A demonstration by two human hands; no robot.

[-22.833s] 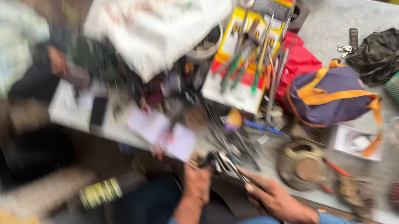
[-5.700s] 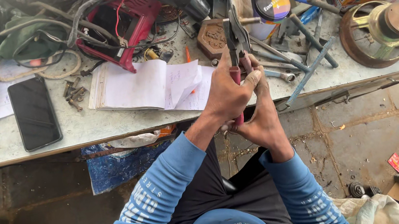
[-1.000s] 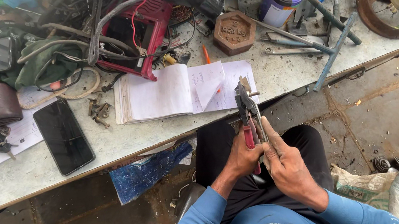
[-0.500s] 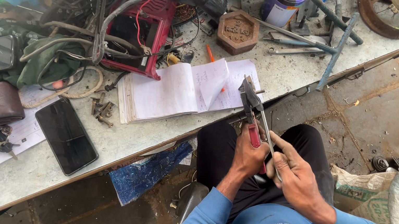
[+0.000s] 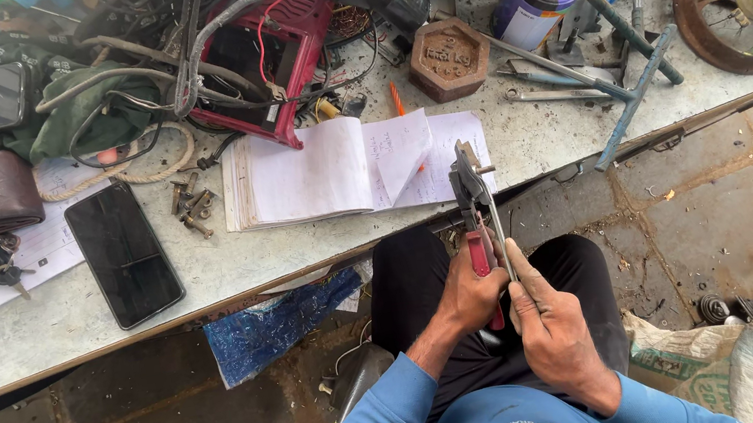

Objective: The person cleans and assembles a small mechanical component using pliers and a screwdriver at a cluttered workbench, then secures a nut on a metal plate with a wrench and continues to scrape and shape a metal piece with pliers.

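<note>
Pliers point(image 5: 472, 197) — steel, red-handled — gripped by left hand point(image 5: 470, 293); right hand point(image 5: 554, 334) pinching them.

there is one view only, from a camera on the person's head, looking almost straight down. it sits close above the left hand point(image 5: 468, 292) and right hand point(image 5: 554, 334), which fill the lower middle of the frame over the lap. the workbench point(image 5: 37, 332) crosses the upper half, its edge slanting from lower left to upper right; the paved floor point(image 5: 712, 191) shows at the right.
</note>
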